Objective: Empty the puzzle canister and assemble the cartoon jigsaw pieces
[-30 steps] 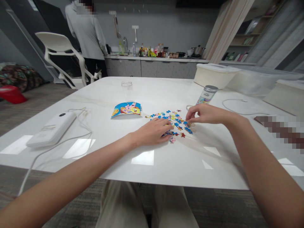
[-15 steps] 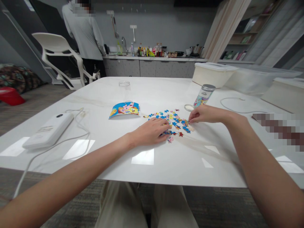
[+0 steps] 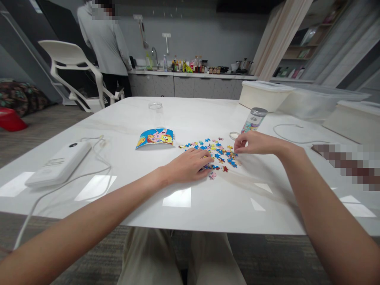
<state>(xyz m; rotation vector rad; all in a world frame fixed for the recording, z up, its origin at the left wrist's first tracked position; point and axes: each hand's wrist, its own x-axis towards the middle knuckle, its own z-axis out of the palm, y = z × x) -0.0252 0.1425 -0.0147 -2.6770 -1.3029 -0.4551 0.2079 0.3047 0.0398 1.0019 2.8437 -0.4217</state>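
Loose jigsaw puzzle pieces point(image 3: 219, 150), mostly blue with some yellow, pink and red, lie in a spread pile on the white table. My left hand point(image 3: 194, 163) rests over the pile's left side, its fingers slightly bent and apart, covering some pieces. At the right edge of the pile my right hand point(image 3: 247, 143) pinches with thumb and fingertips at a puzzle piece, mostly hidden by the fingers. A curved picture sheet point(image 3: 156, 137) with cartoon figures lies left of the pile. Behind my right hand stand a printed tube with a silver lid point(image 3: 254, 118) and a small ring-shaped lid point(image 3: 234, 135).
A clear cylinder point(image 3: 156, 113) stands farther back. On the left lies a white device point(image 3: 61, 163) with a cable. Storage boxes point(image 3: 265, 97) line the right side, near another cable point(image 3: 292, 138). A person point(image 3: 103, 43) stands beyond the table by a chair point(image 3: 67, 55).
My right hand has shifted very slightly, its fingertips still at the pile's right edge. My left hand stays over the pieces. The camera view has moved a little.
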